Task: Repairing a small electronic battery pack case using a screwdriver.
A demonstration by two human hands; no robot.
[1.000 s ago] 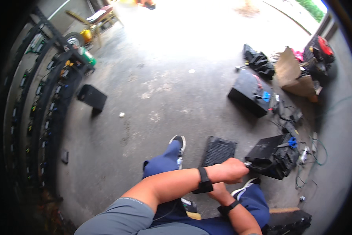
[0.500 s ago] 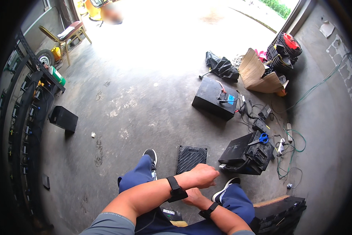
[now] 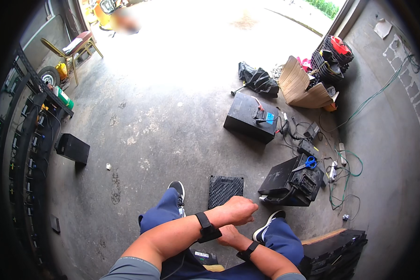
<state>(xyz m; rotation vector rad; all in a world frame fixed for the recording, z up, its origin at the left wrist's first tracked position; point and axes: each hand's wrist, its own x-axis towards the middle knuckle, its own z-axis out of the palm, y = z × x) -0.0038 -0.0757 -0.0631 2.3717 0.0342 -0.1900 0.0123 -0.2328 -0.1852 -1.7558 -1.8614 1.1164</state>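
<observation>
while the right hand [image 3: 231, 235] sits low over the gap between the legs, just below the left wrist, its fingers are partly out of sight, so can't tell if they grip anything. left hand [image 3: 237, 210] is just ahead of it, back of hand up, fingers curled under; nothing shows sticking out, can't tell if something small is inside. dark bands on both wrists. a black case [image 3: 205, 257] lies between the thighs, partly covered; dark stacked panels [image 3: 338, 252] sit at lower right, beside the right leg [image 3: 284, 240].

key relation: ribbed black panel [image 3: 226, 189] is on the floor [image 3: 149, 140] straight ahead of the left hand, which covers its near edge in view; roughly square, so no clear long axis. big black box [image 3: 282, 182] is on the floor to the right and slightly ahead of the left hand, apart from it, long edges slanting up to the right. left hand is nearer to both than the right.

blue-handled scissors [image 3: 311, 162] rest on that box. white power strip [image 3: 333, 171] and cables just right of it. farther: second black box [image 3: 249, 119], then a black bag [image 3: 261, 79] and torn cardboard [image 3: 298, 84].
</observation>
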